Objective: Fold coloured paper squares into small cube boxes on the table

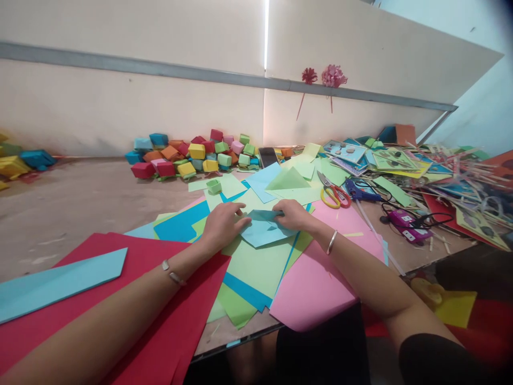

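Observation:
A light blue sheet of paper (pixel 266 231) with folds in it lies in front of me on a stack of green sheets (pixel 256 267). My right hand (pixel 293 215) pinches its upper right edge between thumb and fingers. At its left edge is my left hand (pixel 225 223), fingers bent and somewhat apart, the thumb touching or very near the paper. A small green folded paper piece (pixel 214 186) sits beyond my left hand. Just past the blue paper, a folded pale green sheet (pixel 290 182) stands up a little. Scissors (pixel 334 195) with red and yellow handles lie right of it.
Colourful paper boxes (pixel 196 155) are piled along the wall beside a phone (pixel 267 157). Red sheets (pixel 160 310) lie left, pink sheets (pixel 320 272) right. A blue glue gun (pixel 360 191), a purple power strip (pixel 409 225) and a heap of cards and sticks (pixel 436 171) crowd the right.

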Tool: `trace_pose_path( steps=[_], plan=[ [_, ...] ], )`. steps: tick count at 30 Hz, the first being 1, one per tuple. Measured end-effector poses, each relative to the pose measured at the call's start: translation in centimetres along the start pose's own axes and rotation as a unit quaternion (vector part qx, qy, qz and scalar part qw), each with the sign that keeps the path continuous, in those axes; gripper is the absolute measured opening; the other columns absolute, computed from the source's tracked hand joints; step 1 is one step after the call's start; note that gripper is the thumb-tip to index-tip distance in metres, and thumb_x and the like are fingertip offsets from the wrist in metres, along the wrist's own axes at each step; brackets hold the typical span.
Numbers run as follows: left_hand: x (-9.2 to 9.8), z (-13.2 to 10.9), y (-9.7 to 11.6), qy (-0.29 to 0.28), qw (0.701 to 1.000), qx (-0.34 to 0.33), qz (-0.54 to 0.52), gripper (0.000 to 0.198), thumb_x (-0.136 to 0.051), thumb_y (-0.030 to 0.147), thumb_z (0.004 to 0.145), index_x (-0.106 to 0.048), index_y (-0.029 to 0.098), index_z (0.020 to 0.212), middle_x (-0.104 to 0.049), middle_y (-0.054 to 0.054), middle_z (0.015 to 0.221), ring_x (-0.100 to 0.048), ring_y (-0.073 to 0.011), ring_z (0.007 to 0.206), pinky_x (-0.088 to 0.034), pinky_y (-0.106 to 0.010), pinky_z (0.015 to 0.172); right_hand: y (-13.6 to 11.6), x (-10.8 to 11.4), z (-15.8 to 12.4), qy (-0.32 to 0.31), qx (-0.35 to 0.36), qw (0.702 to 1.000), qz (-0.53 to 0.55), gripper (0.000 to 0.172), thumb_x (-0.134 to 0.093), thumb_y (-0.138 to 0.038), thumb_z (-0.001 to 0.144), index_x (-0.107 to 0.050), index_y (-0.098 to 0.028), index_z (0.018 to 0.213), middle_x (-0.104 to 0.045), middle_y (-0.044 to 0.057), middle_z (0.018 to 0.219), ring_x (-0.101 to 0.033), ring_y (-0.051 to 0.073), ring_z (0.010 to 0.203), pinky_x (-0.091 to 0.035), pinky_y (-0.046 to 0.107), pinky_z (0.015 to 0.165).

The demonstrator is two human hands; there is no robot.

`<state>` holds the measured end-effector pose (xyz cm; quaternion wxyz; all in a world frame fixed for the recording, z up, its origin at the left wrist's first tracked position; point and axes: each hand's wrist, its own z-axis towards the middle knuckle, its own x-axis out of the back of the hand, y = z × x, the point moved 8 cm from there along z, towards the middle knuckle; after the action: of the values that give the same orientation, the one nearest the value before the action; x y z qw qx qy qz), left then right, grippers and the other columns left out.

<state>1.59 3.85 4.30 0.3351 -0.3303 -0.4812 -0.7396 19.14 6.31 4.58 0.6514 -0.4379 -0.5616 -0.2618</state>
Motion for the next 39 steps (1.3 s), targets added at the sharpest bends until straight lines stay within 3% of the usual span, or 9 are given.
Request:
trace_pose_path(
  steps=[3,6,13,18,25,28,33,39],
  plan=[
    [-0.5,0.0,-0.1,-0.035,0.999,0.007,0.003,0.022,-0.063,0.037,0.077,-0.074,0.023,0.091,-0.073,-0.007,0.085,-0.064,-0.0260,0.080,-0.044,-0.034,0.069,-0.4,-0.1,0.1,0.020,0.021,1.000,-0.008,0.018,-0.062,-0.012,0.079,-0.075,-0.017,0.091,-0.069,0.008,0.094,-0.061,0.021,0.087,-0.038,0.027,0.069],
    [-0.5,0.0,-0.3,-0.033,0.999,0.007,0.005,0.017,-0.060,0.032,0.077,-0.074,0.023,0.083,-0.072,-0.007,0.084,-0.063,-0.0244,0.077,-0.044,-0.033,0.068,-1.4,0.0,0.0,0.063,0.074,0.995,-0.004,0.022,-0.065,-0.015,0.081,-0.075,-0.018,0.101,-0.068,0.009,0.102,-0.059,0.022,0.096,-0.040,0.028,0.075],
    [-0.2,0.0,0.4,-0.019,0.997,-0.070,0.033,0.023,-0.053,0.022,0.083,-0.075,0.022,0.077,-0.071,-0.008,0.086,-0.064,-0.0241,0.082,-0.044,-0.032,0.067,-2.9,-0.5,-0.2,0.085,0.158,0.981,-0.068,0.024,-0.057,-0.007,0.085,-0.076,-0.020,0.090,-0.067,0.008,0.095,-0.054,0.021,0.091,-0.036,0.030,0.075],
    [-0.6,-0.2,2.0,-0.043,0.980,-0.170,0.096,0.035,-0.048,0.013,0.088,-0.081,0.025,0.089,-0.072,-0.009,0.095,-0.064,-0.0238,0.087,-0.044,-0.032,0.071,-3.8,-0.7,-0.2,0.063,0.192,0.968,-0.149,0.027,-0.052,-0.009,0.092,-0.077,-0.019,0.091,-0.066,0.009,0.090,-0.050,0.020,0.084,-0.029,0.032,0.069],
    [-0.5,-1.0,3.9,-0.081,0.935,-0.233,0.256,0.034,-0.055,0.010,0.086,-0.081,0.030,0.095,-0.072,-0.009,0.108,-0.061,-0.0287,0.101,-0.040,-0.037,0.072,-5.1,-0.8,-1.1,-0.003,0.197,0.953,-0.228,0.021,-0.055,-0.014,0.095,-0.076,-0.015,0.090,-0.067,0.010,0.095,-0.052,0.021,0.093,-0.027,0.033,0.069],
    [-0.3,-1.2,4.4,-0.088,0.930,-0.234,0.271,0.030,-0.053,0.011,0.090,-0.079,0.026,0.093,-0.072,-0.010,0.102,-0.060,-0.0291,0.101,-0.038,-0.039,0.075,-5.5,-0.4,-1.5,-0.036,0.174,0.955,-0.237,0.022,-0.054,-0.013,0.096,-0.075,-0.014,0.093,-0.067,0.011,0.099,-0.053,0.022,0.097,-0.028,0.033,0.069],
    [0.1,-0.8,3.0,-0.077,0.939,-0.193,0.273,0.028,-0.055,0.005,0.084,-0.072,0.020,0.067,-0.070,-0.011,0.089,-0.059,-0.0290,0.096,-0.035,-0.040,0.075,-5.6,-0.3,-2.1,-0.093,0.157,0.949,-0.255,0.027,-0.047,-0.014,0.100,-0.072,-0.015,0.106,-0.066,0.011,0.110,-0.056,0.023,0.101,-0.030,0.033,0.068],
    [1.5,-0.7,2.5,0.016,0.950,-0.163,0.266,0.032,-0.048,0.003,0.082,-0.064,0.020,0.060,-0.072,-0.009,0.095,-0.060,-0.0285,0.094,-0.037,-0.040,0.074,-5.8,-0.7,-3.0,-0.109,0.174,0.944,-0.260,0.026,-0.046,-0.013,0.098,-0.067,-0.012,0.112,-0.063,0.014,0.111,-0.057,0.024,0.098,-0.034,0.032,0.064]
  ],
)
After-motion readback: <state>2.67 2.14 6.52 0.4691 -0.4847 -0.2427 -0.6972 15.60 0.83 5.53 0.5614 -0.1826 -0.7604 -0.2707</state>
